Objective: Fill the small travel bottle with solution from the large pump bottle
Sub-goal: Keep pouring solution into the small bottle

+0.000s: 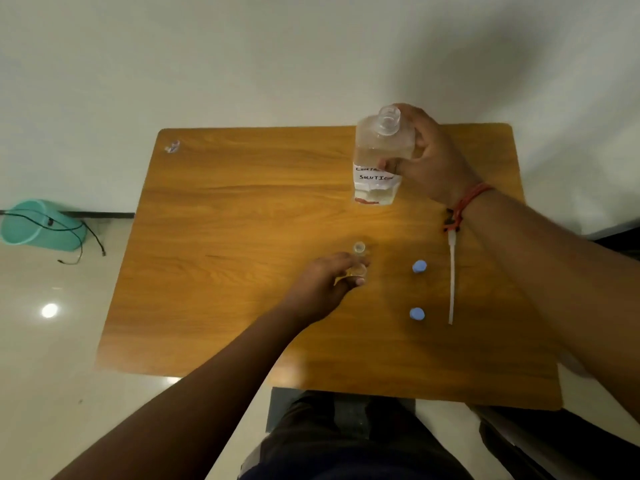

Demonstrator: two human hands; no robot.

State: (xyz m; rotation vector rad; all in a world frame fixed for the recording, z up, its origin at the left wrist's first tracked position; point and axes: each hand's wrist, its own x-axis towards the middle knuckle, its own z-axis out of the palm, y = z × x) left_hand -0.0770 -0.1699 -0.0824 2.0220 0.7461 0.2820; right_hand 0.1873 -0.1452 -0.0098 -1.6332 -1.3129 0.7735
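1 wooden table (pixel 242 209) is carrying everything. 1 large bottle (pixel 381 157) (pump already out, neck open, handwritten solution label) is being held up off the far right of the table by the right hand (pixel 429 161), fingers wrapping its side. 1 pump tube (pixel 451 278) is lying flat on the right, near the 2 blue caps (pixel 419 267). 1 small travel bottle (pixel 359 259) is standing upright mid-table, open-topped, with the left hand (pixel 325 282) pinching around its base. 1 more small clear item (pixel 172 146) is sitting at the far left corner, too blurry to name. Likely risk: pouring from that wide neck into such a narrow mouth is going to overshoot and spill on the table; a light clear bottle could also be tipping if the left hand loosens.
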